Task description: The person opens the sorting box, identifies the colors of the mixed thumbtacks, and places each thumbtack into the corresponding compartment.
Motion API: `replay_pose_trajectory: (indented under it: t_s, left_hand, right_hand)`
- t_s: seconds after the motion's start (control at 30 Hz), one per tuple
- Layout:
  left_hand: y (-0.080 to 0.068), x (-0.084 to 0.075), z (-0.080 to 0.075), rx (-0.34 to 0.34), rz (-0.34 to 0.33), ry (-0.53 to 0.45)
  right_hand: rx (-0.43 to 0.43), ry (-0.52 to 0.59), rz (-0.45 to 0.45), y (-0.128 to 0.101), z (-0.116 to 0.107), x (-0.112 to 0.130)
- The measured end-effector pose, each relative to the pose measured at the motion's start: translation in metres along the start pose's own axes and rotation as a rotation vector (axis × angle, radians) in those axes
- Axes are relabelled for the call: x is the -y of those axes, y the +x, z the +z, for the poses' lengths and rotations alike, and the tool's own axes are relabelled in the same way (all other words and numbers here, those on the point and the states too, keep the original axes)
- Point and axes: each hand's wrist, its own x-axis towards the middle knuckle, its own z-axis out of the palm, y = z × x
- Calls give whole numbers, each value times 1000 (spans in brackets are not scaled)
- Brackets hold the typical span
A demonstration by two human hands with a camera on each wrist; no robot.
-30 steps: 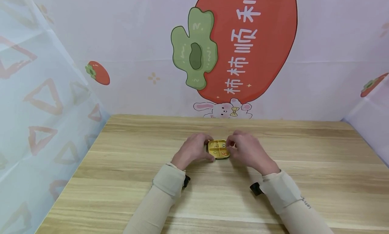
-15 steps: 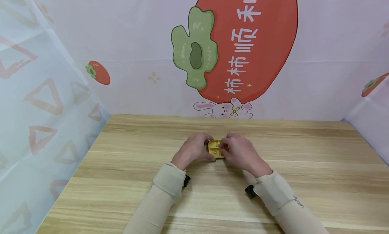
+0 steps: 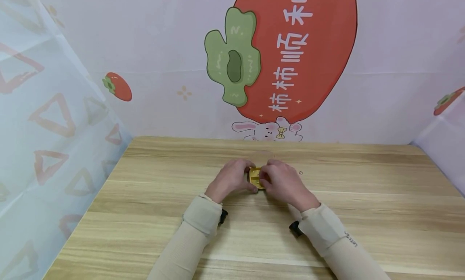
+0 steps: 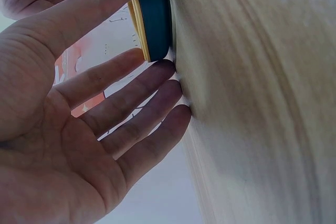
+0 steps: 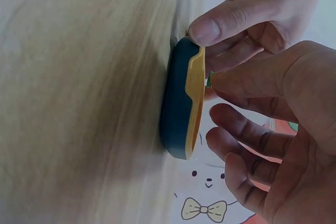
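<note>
A small case (image 3: 254,178) with a yellow divided inside and a dark teal outer shell (image 5: 177,103) sits on the table. My left hand (image 3: 232,178) holds its left side, thumb at one edge and index finger at the other, the remaining fingers spread against the tabletop. Over the right half of the case is my right hand (image 3: 284,182), hiding those compartments. In the right wrist view its thumb and index finger pinch a tiny green piece (image 5: 209,80) just above the yellow rim, while the other fingers curl loosely. Tiny bits show in the uncovered left compartments.
A tiny ring-like bit (image 3: 300,173) lies on the wooden table (image 3: 174,163) to the right of my right hand. Behind the case a faint clear round outline (image 3: 262,154) shows on the wood. A printed cloth (image 3: 163,49) hangs at the table's back edge.
My right hand has moved left from the case's right edge to over its compartments, uncovering the tiny bit on the table. The left hand and the case have stayed in place.
</note>
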Motion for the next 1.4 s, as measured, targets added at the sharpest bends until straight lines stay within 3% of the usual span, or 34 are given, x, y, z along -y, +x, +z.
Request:
replay_pose_trajectory:
  t_s: [0.97,1.4]
  left_hand:
    - [0,-1,-1,5,-8,-7]
    - [0,-2,-1,11,-13,-6]
  right_hand:
    - [-13,-5,1,1,8,1]
    - [9,-5,30,1,0,1]
